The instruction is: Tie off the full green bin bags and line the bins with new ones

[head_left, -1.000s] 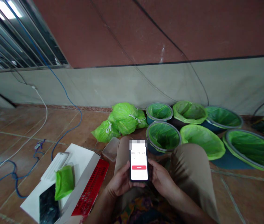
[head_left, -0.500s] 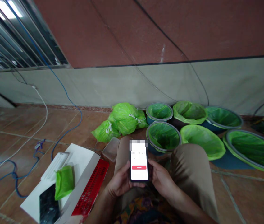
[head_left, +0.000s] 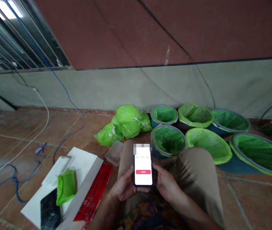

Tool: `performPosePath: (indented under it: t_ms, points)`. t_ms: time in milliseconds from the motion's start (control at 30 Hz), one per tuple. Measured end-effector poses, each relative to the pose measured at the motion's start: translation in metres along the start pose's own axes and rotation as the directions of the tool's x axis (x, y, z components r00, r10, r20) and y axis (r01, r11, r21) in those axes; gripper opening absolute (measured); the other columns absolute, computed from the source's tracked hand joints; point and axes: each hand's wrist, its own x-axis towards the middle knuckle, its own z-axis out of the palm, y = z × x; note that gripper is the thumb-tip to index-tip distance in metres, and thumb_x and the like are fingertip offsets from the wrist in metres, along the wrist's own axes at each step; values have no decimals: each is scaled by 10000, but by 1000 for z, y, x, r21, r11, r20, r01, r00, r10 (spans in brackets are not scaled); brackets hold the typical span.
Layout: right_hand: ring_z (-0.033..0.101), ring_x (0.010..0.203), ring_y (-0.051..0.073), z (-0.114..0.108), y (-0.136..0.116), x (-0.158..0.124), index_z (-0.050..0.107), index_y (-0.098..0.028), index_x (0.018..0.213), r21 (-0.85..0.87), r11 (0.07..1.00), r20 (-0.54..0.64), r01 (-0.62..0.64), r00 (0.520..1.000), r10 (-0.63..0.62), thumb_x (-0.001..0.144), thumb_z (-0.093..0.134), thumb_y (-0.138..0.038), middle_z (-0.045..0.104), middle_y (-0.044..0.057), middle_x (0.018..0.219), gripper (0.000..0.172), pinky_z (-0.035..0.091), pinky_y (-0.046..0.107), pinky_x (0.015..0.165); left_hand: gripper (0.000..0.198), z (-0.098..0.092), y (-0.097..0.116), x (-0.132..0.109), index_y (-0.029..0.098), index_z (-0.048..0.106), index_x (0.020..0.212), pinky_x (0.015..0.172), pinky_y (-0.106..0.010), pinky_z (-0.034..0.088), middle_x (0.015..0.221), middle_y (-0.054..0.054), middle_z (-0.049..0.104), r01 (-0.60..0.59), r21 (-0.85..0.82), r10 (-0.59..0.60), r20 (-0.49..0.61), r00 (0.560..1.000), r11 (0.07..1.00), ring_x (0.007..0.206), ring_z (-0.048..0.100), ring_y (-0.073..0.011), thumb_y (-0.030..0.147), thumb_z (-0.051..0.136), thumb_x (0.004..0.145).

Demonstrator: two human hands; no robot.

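Observation:
A phone with a lit white screen and a red bar is held upright over my lap, between my knees. My left hand wraps its left edge and lower back. On the right edge, my right hand grips it too, fingers partly hidden behind the phone. To the left, a white box bears a folded green bag, a dark glossy slab and a small white box. A red perforated panel shows along the box's side.
Several bins with green liners, one a round bin, stand beyond my knees to the right. Tied green bags lie by the wall, near a clear plastic container. A blue cable and a white cable cross the tiled floor.

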Motion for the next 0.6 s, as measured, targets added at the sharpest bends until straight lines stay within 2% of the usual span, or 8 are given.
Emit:
performPosePath:
  t_ms: [167,400,500,600]
  points:
    - [650,928,262,-1,0,-1,715,-208,850,-10,1000,8,14,1000,-14,616,760,-465,738,63,931,350,484,371,809,486,-1,0,0,126,569,1282,782,-417,554,1200,-171,651,2,-12,-2,16,1000,1000,1019,647,-275,431,381,954]
    - [631,981,263,1,-3,-6,723,-223,856,-9,999,87,51,995,-50,643,759,-464,730,60,988,324,472,364,839,491,-1,0,-1,137,566,1283,788,-411,554,1193,-153,659,-14,-23,14,35,999,1000,1015,647,-260,442,357,959]
    - [633,936,245,3,-6,-9,728,-226,874,-13,998,135,67,989,-64,651,757,-452,725,54,1004,319,467,351,824,497,-1,0,-1,138,570,1278,772,-402,561,1160,-146,675,-23,-40,25,49,998,999,994,656,-253,446,342,962]
    - [630,851,220,9,-9,-13,737,-239,839,-39,996,149,81,986,-75,651,760,-417,730,34,937,260,464,332,775,509,-1,1,-3,131,589,1254,744,-393,574,1131,-143,689,-29,-61,33,78,996,998,956,672,-248,454,325,964]
